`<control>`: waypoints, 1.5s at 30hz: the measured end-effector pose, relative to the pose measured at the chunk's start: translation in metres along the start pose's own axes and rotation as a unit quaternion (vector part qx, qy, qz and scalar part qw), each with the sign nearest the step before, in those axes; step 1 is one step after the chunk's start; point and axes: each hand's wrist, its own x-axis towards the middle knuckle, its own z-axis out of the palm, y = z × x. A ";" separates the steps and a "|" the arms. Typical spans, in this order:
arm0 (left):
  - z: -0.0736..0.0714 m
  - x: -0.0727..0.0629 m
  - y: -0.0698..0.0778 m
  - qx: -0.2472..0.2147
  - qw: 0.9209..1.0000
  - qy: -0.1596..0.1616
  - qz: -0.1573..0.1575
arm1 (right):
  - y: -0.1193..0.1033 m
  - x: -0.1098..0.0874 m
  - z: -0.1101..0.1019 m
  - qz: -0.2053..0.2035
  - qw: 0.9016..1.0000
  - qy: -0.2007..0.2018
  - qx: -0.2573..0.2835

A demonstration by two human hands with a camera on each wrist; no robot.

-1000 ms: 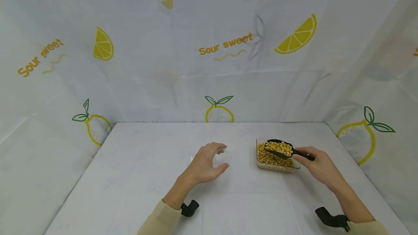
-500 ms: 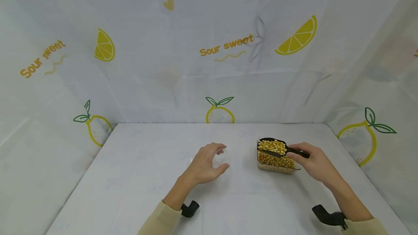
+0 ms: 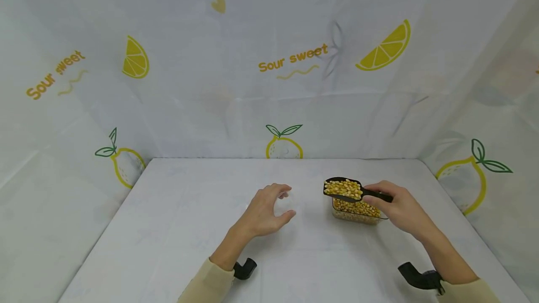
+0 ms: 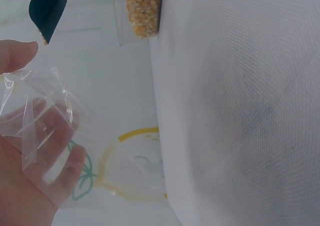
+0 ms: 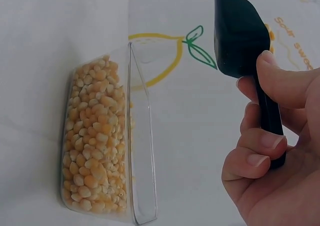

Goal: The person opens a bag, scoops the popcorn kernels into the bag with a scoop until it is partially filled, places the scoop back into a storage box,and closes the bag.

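My right hand point(image 3: 402, 209) grips the handle of a black scoop point(image 5: 239, 36), thumb on top and fingers curled round it. Dried corn kernels point(image 3: 342, 189) fill the scoop, which is held above the left rear of a clear rectangular container point(image 5: 142, 116). More kernels point(image 5: 97, 136) lie inside that container. To the left, my left hand point(image 3: 267, 212) has its thumb and curved fingers about a clear plastic bag point(image 4: 47, 91). The fingers show through the film in the left wrist view; the bag's lower part is hard to make out in the head view.
A white table point(image 3: 177, 219) lies under both hands, with a lemon-printed sheet point(image 3: 202, 69) rising behind it and at the sides. Black curved pieces point(image 3: 421, 277) are worn at both wrists.
The loaded scoop has moved left with my right hand, from over the container's middle to over its left rear edge. The left hand and bag look unmoved.
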 end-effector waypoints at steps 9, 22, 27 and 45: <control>0.000 0.000 0.000 0.004 1.000 -0.002 -0.003 | -0.012 0.004 0.004 -0.021 0.999 -0.017 0.017; 0.000 0.000 0.002 -0.002 1.000 -0.011 -0.016 | -0.027 0.007 0.015 -0.063 0.997 -0.026 0.039; 0.000 0.000 0.003 -0.002 1.000 -0.017 -0.020 | -0.029 0.008 0.022 -0.073 0.996 -0.029 0.039; 0.005 0.000 0.001 -0.003 0.999 -0.033 -0.022 | -0.031 0.016 0.044 -0.086 0.995 -0.038 0.033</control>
